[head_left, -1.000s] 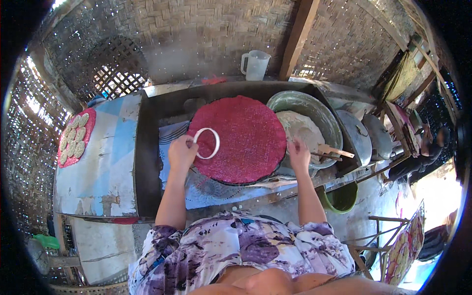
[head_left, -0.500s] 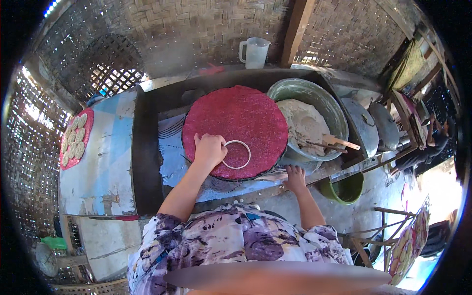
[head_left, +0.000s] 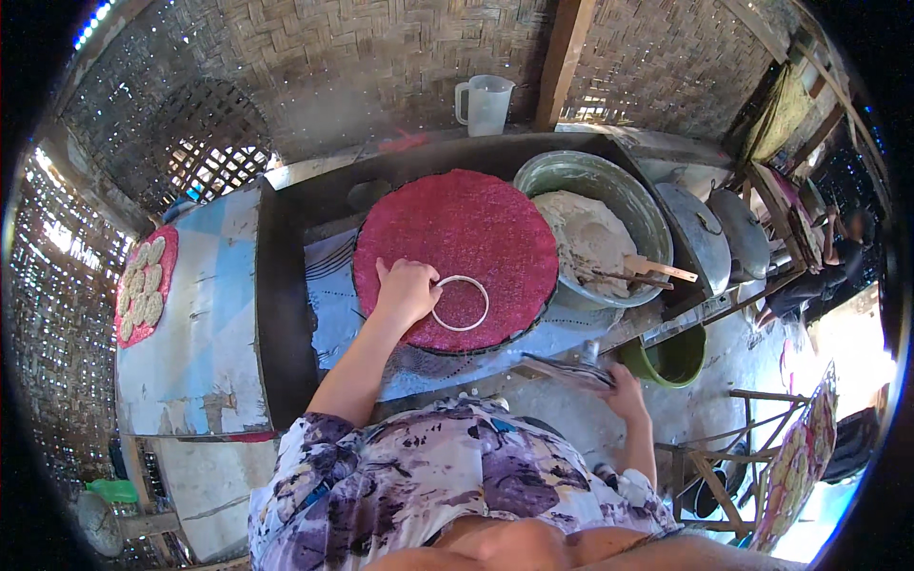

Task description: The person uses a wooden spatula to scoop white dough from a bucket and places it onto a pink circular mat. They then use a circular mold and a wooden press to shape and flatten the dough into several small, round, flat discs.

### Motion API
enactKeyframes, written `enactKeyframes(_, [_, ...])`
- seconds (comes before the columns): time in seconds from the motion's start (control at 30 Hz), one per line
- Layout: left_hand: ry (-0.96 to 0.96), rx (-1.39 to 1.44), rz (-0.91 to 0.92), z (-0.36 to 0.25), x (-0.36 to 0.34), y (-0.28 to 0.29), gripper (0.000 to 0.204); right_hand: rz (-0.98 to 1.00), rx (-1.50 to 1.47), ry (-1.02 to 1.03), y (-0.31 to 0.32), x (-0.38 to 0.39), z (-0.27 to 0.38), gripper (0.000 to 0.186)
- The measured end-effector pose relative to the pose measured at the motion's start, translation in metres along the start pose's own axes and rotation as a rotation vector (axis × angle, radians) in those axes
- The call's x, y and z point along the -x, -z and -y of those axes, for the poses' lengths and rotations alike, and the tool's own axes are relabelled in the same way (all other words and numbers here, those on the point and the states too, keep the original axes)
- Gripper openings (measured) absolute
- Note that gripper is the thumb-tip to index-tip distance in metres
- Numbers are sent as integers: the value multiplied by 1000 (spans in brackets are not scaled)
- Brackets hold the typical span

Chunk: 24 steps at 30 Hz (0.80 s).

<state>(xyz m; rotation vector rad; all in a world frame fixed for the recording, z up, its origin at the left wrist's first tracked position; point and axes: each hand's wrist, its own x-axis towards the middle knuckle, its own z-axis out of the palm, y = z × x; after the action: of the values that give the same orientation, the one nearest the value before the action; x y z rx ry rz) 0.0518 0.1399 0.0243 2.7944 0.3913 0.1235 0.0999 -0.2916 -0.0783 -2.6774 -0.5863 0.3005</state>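
Observation:
My left hand (head_left: 407, 291) is closed on the edge of a thin white ring (head_left: 486, 303), which lies over a round pink cloth (head_left: 457, 224). The cloth covers a dark-rimmed round tray or board in front of me. To the right, away from the cloth, my right hand (head_left: 625, 392) is closed on a greyish, striped, folded cloth-like thing (head_left: 574, 373), blurred by motion. A large green basin (head_left: 547, 169) stands right of the pink cloth. It holds a mound of pale dough (head_left: 586, 228), with a wooden paddle (head_left: 662, 269) and a dark stick leaning in it.
A clear pitcher (head_left: 487, 103) stands behind, by the woven wall. On the left, pale rounds lie on a pink cloth (head_left: 169, 249) atop a blue-white table (head_left: 190, 352). Metal lids (head_left: 693, 228) and a green bucket (head_left: 687, 366) are right. Another person (head_left: 838, 257) is at far right.
My right hand has moved right and down from the table's front edge, carrying the greyish folded thing. My left hand and the ring have stayed almost in place.

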Motion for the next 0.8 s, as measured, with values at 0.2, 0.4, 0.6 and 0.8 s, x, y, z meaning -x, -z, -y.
enactKeyframes(0.2, [-64, -13, -16, -6, -2, 19, 20, -161, -577, -60, 45, 52, 6, 56])
enactKeyframes(0.4, [-784, 489, 19, -76, 0, 33, 53, -319, -1362, -155, 53, 39, 138, 48])
enactKeyframes(0.6, [-537, 463, -38, -146, -1, 29, 22, -285, -1118, -102, 38, -14, 186, 54])
enactKeyframes(0.8, [-974, 54, -678, -186, -12, 60, 10, -826, -307, 322, 186, -46, 191, 34])
